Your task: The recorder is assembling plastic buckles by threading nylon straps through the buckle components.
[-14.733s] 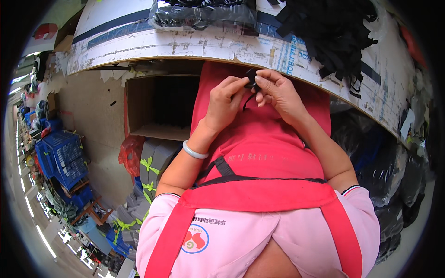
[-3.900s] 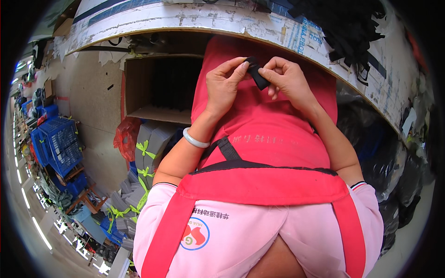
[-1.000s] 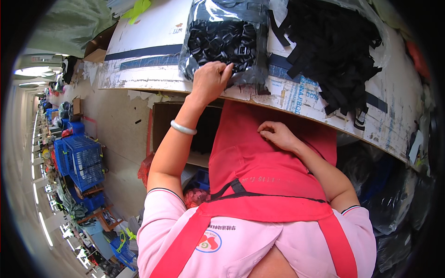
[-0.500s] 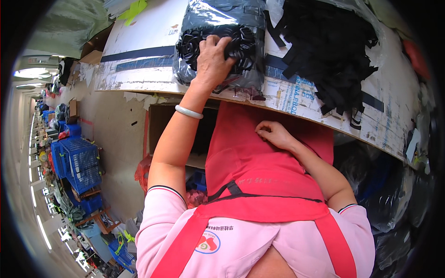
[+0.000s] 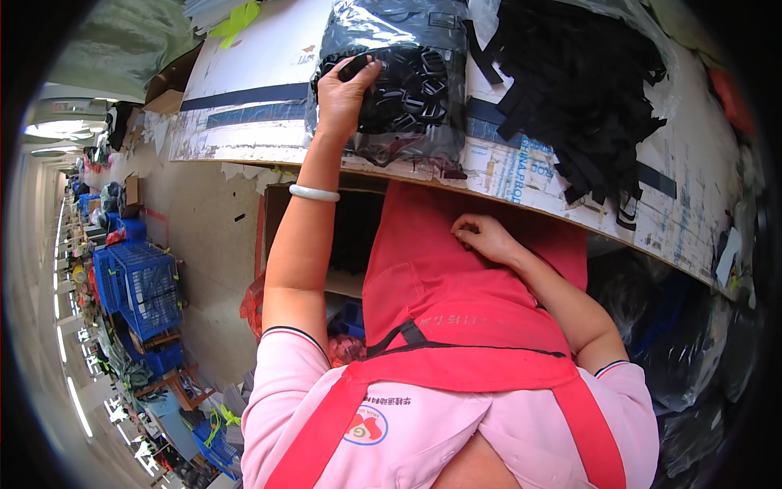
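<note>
Left hand (image 5: 340, 102) has shifted leftward, grip apparently pinching a black buckle (image 5: 355, 68), evidently picked from the plastic bag (image 5: 391, 31); curled right hand (image 5: 489, 238): grip unclear.

Room left of bag (image 5: 395, 31); straps (image 5: 578, 90) crowd right.

Black buckles (image 5: 422, 88) in plastic bag (image 5: 387, 31)

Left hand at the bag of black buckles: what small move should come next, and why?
Probably lift the left hand clear of the black buckles and draw it toward the right hand: it seems to pinch a dark piece, and the right hand lies over the red apron.
</note>
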`<state>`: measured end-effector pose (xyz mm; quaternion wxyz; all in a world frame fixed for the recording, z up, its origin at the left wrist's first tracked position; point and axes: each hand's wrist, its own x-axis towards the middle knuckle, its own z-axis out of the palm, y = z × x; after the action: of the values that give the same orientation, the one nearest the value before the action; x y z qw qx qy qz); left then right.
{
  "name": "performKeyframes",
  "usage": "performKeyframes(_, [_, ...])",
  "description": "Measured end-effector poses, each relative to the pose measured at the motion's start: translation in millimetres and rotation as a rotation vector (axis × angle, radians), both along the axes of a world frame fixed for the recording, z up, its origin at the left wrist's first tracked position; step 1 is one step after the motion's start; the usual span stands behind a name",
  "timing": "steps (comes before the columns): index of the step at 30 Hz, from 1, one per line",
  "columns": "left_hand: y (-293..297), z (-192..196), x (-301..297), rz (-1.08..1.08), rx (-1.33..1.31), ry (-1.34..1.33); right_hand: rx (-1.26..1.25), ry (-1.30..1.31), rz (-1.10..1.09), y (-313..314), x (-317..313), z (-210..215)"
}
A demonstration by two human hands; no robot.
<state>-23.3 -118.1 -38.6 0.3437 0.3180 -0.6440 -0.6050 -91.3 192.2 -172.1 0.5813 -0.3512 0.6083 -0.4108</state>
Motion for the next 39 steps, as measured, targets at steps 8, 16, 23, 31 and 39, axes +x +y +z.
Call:
performKeyframes(8, [71.5,15.7,27.0,-0.191,0.465,0.146,-0.087,-0.143,-0.165,-10.2,-2.2,64.9])
performKeyframes(16, [181.8,-24.5,52.7,-0.373,0.608,0.113,-0.071,-0.395,-0.288,-24.7,-31.8,109.8])
performKeyframes(23, [210.9,-49.9,83.9,-0.457,0.674,0.090,0.129,-0.332,-0.170,9.2,-7.4,107.0])
performKeyframes(31, [215.9,-62.2,86.9,-0.362,1.336,0.152,0.135,-0.285,-0.139,16.2,-3.8,103.1])
performKeyframes(39, [227.9,-68.7,88.5,-0.398,1.040,-0.024,0.173,-0.237,-0.157,26.5,-1.7,91.5])
